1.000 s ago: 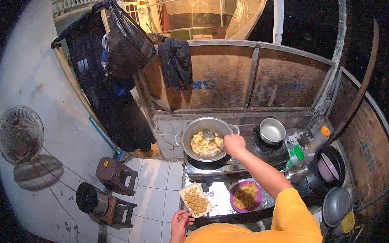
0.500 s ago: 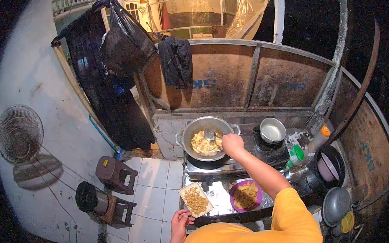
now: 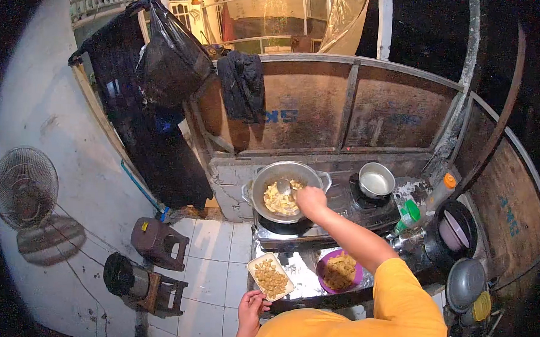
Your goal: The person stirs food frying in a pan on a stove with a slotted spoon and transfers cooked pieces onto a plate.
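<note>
My right hand (image 3: 311, 201) is closed round the handle of a metal ladle (image 3: 284, 187), whose round head rests among yellowish food pieces (image 3: 278, 202) in a wide two-handled pan (image 3: 260, 183). The hand covers most of the handle. That pan sits on the left burner of the stove (image 3: 341, 205). Lower left, my left hand (image 3: 251, 304) has its fingers curled at the near corner of a pale rectangular tray (image 3: 253, 266) and seems to grip it. Small light-brown chunks (image 3: 270, 279) lie inside the tray. A purple plate (image 3: 323, 281) of brownish-yellow food stands right of it.
A small pot (image 3: 377, 179) with pale liquid occupies the right burner. Beyond are a green-topped bottle (image 3: 409, 214), an orange-capped bottle (image 3: 442, 189) and dark basins (image 3: 467, 279). Stools (image 3: 157, 243) stand on the left floor, below a wall fan (image 3: 25, 188).
My right hand has shifted a little left and the ladle's head has moved left and slightly down in the pan. My left hand and the tray look unmoved.
</note>
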### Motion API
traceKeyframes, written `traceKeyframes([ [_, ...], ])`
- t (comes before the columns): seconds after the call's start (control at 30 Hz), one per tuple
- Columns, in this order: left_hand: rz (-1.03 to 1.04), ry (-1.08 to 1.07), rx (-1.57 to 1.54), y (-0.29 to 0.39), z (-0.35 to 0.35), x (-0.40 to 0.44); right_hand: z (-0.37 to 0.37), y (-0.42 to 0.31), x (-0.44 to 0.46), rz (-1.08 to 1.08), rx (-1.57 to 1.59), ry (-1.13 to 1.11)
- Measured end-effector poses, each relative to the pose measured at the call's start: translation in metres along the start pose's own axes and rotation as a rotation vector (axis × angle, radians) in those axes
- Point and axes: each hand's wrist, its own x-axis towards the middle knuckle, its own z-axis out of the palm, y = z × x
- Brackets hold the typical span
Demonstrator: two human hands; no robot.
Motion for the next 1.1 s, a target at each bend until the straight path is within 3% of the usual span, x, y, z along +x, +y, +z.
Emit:
traceKeyframes([
  [0.2, -0.006, 0.005, -0.005, 0.001, -0.004, 0.001, -0.027, -0.015, -0.023, -0.145, -0.054, 0.041],
  [0.4, 0.016, -0.017, 0.013, 0.001, -0.002, 0.0, 0.004, -0.004, -0.019, -0.214, -0.116, 0.098],
  [0.6, 0.017, 0.025, 0.004, 0.003, -0.004, -0.002, 0.017, 0.011, -0.029, -0.229, -0.221, 0.082],
  [0.73, 0.008, 0.019, 0.007, 0.007, -0.003, -0.005, -0.021, 0.009, -0.024, -0.182, -0.171, 0.027],
  [0.8, 0.015, 0.017, 0.002, 0.004, -0.005, -0.003, -0.017, 0.013, -0.018, -0.125, -0.169, 0.14],
  [0.9, -0.004, 0.004, 0.003, 0.002, 0.0, -0.002, 0.01, 0.019, -0.002, -0.174, -0.211, 0.165],
  [1.1, 0.001, 0.004, 0.001, 0.003, 0.003, -0.002, -0.009, 0.038, -0.025, -0.251, -0.193, 0.136],
])
